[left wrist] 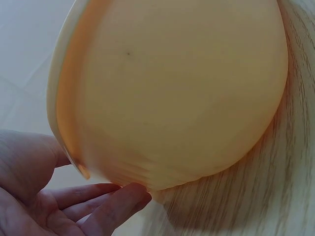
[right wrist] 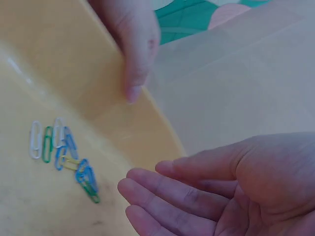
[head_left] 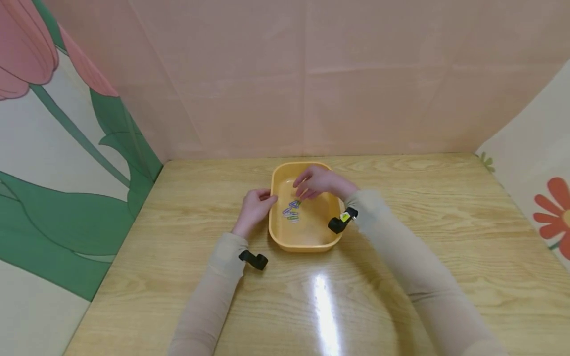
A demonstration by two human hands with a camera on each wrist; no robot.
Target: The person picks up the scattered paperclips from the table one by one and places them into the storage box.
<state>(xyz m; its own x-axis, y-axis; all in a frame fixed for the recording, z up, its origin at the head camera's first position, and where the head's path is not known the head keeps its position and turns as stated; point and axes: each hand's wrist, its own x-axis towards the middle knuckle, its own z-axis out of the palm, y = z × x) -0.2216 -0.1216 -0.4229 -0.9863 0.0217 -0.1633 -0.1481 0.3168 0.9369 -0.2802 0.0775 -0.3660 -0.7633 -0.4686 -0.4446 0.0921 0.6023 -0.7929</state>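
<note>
A yellow-orange plastic tray with rounded corners stands on the table. My left hand holds its left side, the thumb over the rim and the fingers along the outside wall. Several paper clips in white, green, blue and yellow lie in a loose cluster on the tray's floor. Above the far part of the tray, my right hand hovers just beyond the clips. Its fingers are loosely extended, with nothing visible between thumb and fingers in the right wrist view.
The tray rests on a wood-grain table near a pink back wall covering. Patterned panels with a tulip and a red flower flank the table. A black strap is on each sleeve.
</note>
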